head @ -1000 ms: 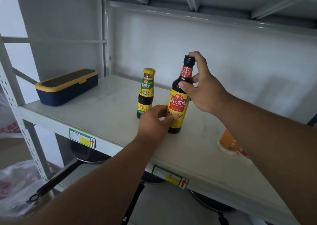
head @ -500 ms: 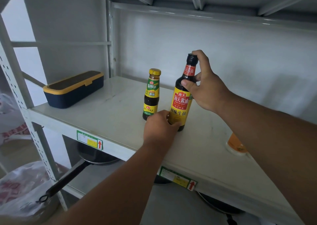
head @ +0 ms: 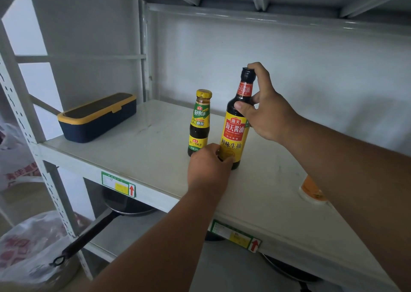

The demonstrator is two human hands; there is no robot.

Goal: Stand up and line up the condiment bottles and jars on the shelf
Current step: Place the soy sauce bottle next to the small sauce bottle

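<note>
A tall dark soy sauce bottle (head: 235,131) with a yellow and red label stands upright on the white metal shelf (head: 138,149). My right hand (head: 264,111) grips its neck, one finger on the black cap. My left hand (head: 209,169) holds its base from the front. Just left of it stands a shorter oyster sauce bottle (head: 199,122) with a yellow cap, close to the tall bottle. An orange-lidded jar (head: 311,190) lies at the right, mostly hidden behind my right forearm.
A navy box with a yellow rim (head: 97,117) sits at the shelf's back left. Black pans (head: 124,205) lie on the shelf below, one handle sticking out leftward. Plastic bags (head: 29,245) sit on the floor at left.
The tall bottle has been slid slightly back and left, nearer the short bottle, with both hands staying on it. The view has shifted a little to the left.
</note>
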